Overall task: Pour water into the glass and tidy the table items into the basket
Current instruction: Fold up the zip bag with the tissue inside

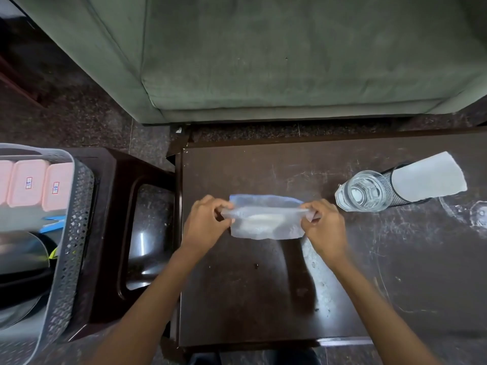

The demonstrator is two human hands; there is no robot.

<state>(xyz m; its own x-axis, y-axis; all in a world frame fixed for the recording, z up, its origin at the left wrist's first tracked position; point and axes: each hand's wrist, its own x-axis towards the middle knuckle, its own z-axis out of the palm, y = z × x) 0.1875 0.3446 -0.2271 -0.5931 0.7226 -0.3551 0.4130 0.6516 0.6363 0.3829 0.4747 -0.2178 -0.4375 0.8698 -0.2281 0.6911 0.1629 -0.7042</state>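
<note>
Head camera looks steeply down, close over the table (263, 299) and both forearms.

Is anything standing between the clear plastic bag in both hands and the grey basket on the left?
Nothing visible: left of the clear plastic bag lie only bare dark wooden table and the stool edge before the grey perforated basket.

Clear glass (363, 191) upright, grey basket (69, 233) left

Green sofa (290, 61), dark speckled floor (87, 122)
</note>
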